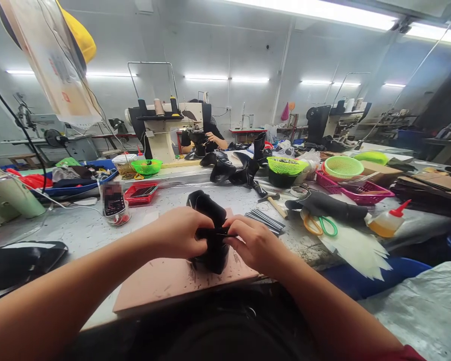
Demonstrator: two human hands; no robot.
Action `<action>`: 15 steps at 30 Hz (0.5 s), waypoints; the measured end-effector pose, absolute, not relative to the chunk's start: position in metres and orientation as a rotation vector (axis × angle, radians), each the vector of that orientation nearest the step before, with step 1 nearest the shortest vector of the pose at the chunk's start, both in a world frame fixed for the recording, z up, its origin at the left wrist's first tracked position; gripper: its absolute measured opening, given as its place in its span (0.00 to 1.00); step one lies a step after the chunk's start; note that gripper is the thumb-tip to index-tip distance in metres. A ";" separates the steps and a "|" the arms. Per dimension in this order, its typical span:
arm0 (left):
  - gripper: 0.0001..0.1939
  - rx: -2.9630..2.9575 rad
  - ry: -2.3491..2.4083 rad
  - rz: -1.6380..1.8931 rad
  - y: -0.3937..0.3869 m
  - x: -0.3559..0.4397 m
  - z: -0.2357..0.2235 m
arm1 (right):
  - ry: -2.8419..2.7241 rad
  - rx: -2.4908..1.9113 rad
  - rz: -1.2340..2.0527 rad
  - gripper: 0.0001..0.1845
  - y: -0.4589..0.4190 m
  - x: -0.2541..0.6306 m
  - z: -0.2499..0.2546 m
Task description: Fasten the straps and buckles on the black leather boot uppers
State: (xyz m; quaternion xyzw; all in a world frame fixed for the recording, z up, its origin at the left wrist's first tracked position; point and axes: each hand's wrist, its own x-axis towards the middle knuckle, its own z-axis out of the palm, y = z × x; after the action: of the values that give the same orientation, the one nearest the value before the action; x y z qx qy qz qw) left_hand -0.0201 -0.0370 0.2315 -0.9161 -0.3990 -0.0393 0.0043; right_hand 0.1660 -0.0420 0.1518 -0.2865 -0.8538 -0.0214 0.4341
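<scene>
A black boot upper (215, 258) stands on a pink board (161, 288) in front of me, partly hidden by my hands. My left hand (184, 233) is closed on its left side, with the thumb and fingers pinching a dark strip or edge (210, 232) that runs across the upper. From the right, my right hand (251, 240) pinches the other end of that same dark edge. Whether the edge is a separate strip or part of the upper, I cannot tell. Behind the hands, a rounded black part (206, 204) of the piece rises.
A hammer (276, 205), grey strips (265, 220) and scissors (320, 225) lie to the right, near a glue bottle (389, 220). At left are a phone (113, 200) and a red tray (141, 193). More black boot uppers (235, 168) lie behind. A co-worker (210, 138) sits at a sewing machine (160, 130).
</scene>
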 end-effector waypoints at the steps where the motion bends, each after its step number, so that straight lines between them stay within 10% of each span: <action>1: 0.10 -2.869 -1.241 -0.111 -0.036 -0.021 0.230 | -2.120 -0.712 -0.054 0.04 -0.042 0.166 0.152; 15: 0.05 -2.896 -1.317 -0.530 -0.035 -0.026 0.212 | -1.948 -0.708 0.308 0.06 -0.034 0.165 0.154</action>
State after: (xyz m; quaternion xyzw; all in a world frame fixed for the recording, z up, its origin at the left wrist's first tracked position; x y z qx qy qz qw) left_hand -0.0258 -0.0352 0.2122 -0.8971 -0.4081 -0.1642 -0.0417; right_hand 0.1649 -0.0338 0.1541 -0.2925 -0.8054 0.1275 0.4995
